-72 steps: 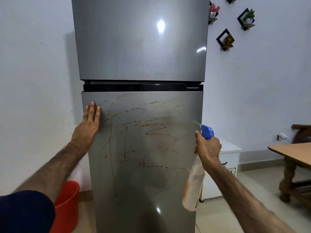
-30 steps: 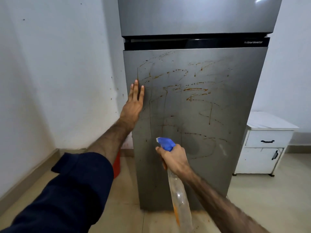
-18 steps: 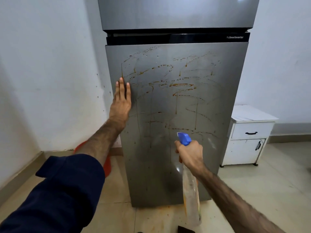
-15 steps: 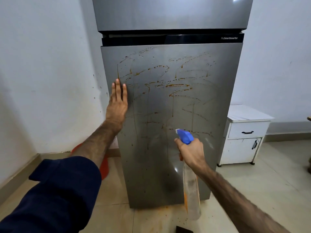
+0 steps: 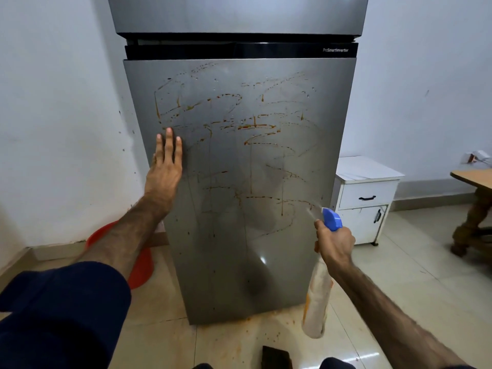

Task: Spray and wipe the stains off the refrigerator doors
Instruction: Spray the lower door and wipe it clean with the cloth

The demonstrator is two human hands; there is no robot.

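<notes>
Fingers (image 5: 320, 228) of right hand (image 5: 334, 245) gripping spray bottle (image 5: 316, 299), left hand (image 5: 165, 169) flat on stained door (image 5: 239, 182), "ProSmartInverter" label (image 5: 335, 50)

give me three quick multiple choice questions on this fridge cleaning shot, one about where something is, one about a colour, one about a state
1. Where is the red bucket?
A. on the floor left of the refrigerator
B. on the white cabinet
C. on the wooden table

2. What colour is the spray bottle head?
A. green
B. blue
C. black

3. What is the left hand doing?
A. gripping a cloth
B. hanging free
C. lying flat and open on the lower door

Answers:
1. A, it shows behind the left forearm, on the tiles by the wall.
2. B, the blue trigger head sticks up above the right hand.
3. C, the fingers are spread against the stained steel, holding nothing.
</notes>
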